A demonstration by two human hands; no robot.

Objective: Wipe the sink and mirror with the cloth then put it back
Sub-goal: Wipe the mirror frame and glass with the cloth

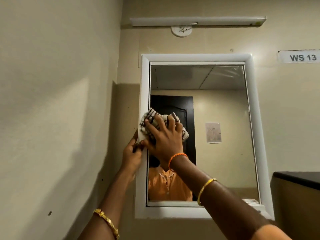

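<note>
Where the mirror (216, 118) meets its white frame (256, 135) on the left side, a checked cloth (152, 122) lies bunched against the glass. Right hand (164, 135): fingers spread over the cloth, pressing it flat to the mirror; orange thread band and gold bangle on that wrist. Left hand (132, 153): fingers curled around the frame's left edge, just below the cloth, thumb touching the right hand's. Gold bangle on left forearm. Above the frame: tube light (197, 21). On the wall to the right: label (299, 57) reading "WS 13". Sink not in view.
</note>
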